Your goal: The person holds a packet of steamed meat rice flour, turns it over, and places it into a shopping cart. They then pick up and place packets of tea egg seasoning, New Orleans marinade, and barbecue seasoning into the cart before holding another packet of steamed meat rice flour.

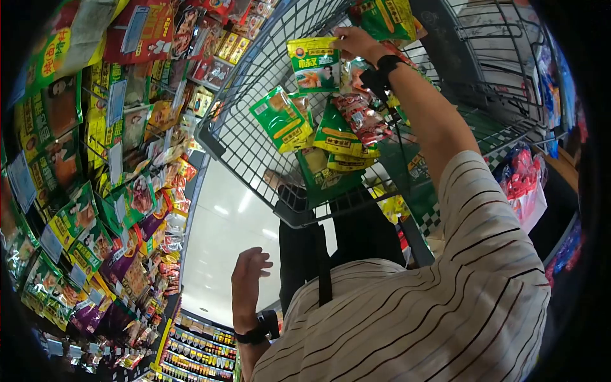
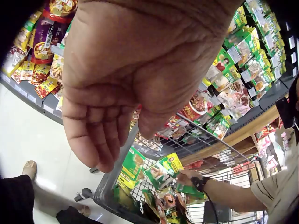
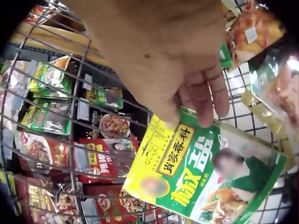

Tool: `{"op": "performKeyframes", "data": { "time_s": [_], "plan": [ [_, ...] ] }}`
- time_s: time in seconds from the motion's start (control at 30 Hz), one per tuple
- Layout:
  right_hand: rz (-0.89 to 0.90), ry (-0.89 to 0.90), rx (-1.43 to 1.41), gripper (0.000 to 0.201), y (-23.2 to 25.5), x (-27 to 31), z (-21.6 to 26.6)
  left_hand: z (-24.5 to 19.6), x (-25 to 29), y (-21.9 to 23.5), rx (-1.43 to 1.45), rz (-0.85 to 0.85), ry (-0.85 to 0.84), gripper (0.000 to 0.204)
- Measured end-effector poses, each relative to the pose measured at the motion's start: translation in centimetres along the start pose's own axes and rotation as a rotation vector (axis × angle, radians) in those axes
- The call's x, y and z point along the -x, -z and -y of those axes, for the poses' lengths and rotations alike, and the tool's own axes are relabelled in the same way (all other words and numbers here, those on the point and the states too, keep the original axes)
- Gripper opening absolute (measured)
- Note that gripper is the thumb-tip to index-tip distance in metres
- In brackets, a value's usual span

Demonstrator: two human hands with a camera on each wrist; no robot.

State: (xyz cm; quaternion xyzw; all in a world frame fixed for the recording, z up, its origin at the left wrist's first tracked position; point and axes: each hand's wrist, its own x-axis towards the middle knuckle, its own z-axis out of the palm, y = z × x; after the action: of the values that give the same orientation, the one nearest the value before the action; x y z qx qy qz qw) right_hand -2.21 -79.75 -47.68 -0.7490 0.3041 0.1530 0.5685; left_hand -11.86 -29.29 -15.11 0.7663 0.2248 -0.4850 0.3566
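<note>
My right hand [image 1: 359,46] pinches the top corner of a yellow and green seasoning packet [image 1: 315,63] inside the shopping cart. In the right wrist view the thumb and fingers of the right hand [image 3: 163,70] hold the edge of that packet [image 3: 201,172], its printed front facing the camera. Beneath and beside it lie another green and yellow packet [image 1: 280,120] and a red packet [image 1: 363,119]. My left hand [image 1: 250,280] hangs outside the cart, fingers loosely bent and holding nothing; the left wrist view shows its palm [image 2: 135,70].
The cart's rim [image 1: 219,143] and wire sides surround the packets. Shelves of hanging packets [image 1: 76,216] line the left side. Pale floor [image 1: 219,223] lies between shelf and cart, with bottles [image 1: 200,347] on shelves at the bottom. A pink bagged item [image 1: 523,178] is at the right.
</note>
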Motion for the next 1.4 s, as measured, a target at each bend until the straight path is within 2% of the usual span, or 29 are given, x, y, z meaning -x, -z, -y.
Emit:
{"op": "performKeyframes", "data": {
  "time_s": [0.1, 0.2, 0.23, 0.33, 0.4, 0.47, 0.53, 0.63, 0.73, 0.8, 0.87, 0.9, 1.1, 1.23, 1.4],
  "plan": [
    [0.096, 0.042, 0.028, 0.019, 1.3, 3.6, 3.1, 0.5, 0.1, 0.8, 0.021, 0.011, -0.027, 0.035],
    [-0.014, 0.287, 0.204, 0.02, 0.0, 7.5, 5.8, 0.6, 0.3, 1.5, 0.022, 0.01, -0.046, 0.035],
    [0.009, 0.279, 0.282, 0.016, -0.1, 7.8, 6.4, 0.6, 0.2, 1.6, 0.021, 0.011, -0.049, 0.035],
    [-0.131, 0.47, 0.777, 0.015, -4.9, 10.5, 6.3, 0.7, -0.1, 2.1, 0.018, 0.017, -0.066, 0.034],
    [0.084, 0.403, 0.888, 0.017, -7.9, 11.0, 4.9, 1.3, -0.3, 2.4, 0.026, 0.023, -0.067, 0.034],
    [0.313, 0.313, 0.875, 0.02, -11.0, 10.7, 3.0, 1.7, -0.4, 2.8, 0.029, 0.023, -0.061, 0.034],
    [0.566, 0.202, 0.735, 0.022, -14.0, 10.5, 2.3, 2.2, -0.5, 3.2, 0.034, 0.018, -0.05, 0.034],
    [0.582, -0.21, 0.292, 0.027, -16.2, 11.5, 2.5, 2.9, -0.6, 4.1, 0.044, 0.01, -0.029, 0.034],
    [0.587, -0.413, 0.308, 0.031, -17.9, 9.1, 0.4, 3.7, -0.7, 4.7, 0.071, -0.005, -0.014, 0.034],
    [0.511, -0.523, 0.2, 0.033, -18.2, 8.0, -0.8, 4.1, -0.7, 5.2, 0.081, -0.019, -0.003, 0.034],
    [0.45, -0.597, 0.093, 0.033, -18.1, 8.1, 0.4, 4.4, -0.6, 5.6, 0.093, -0.027, 0.0, 0.034],
    [0.414, -0.635, 0.136, 0.034, -18.2, 8.2, 1.0, 4.5, -0.6, 5.6, 0.099, -0.03, 0.003, 0.034],
    [0.442, -0.516, 0.175, 0.028, -19.2, 6.5, -2.6, 5.7, -1.3, 6.1, 0.116, 0.001, -0.033, 0.037],
    [0.402, -0.548, 0.029, 0.022, -18.6, 7.4, 0.5, 5.4, -1.2, 6.2, 0.104, 0.001, -0.042, 0.036],
    [0.536, -0.413, -0.205, 0.021, -15.6, 9.3, 4.5, 4.7, -1.0, 6.8, 0.082, 0.015, -0.092, 0.039]
  ]
}}
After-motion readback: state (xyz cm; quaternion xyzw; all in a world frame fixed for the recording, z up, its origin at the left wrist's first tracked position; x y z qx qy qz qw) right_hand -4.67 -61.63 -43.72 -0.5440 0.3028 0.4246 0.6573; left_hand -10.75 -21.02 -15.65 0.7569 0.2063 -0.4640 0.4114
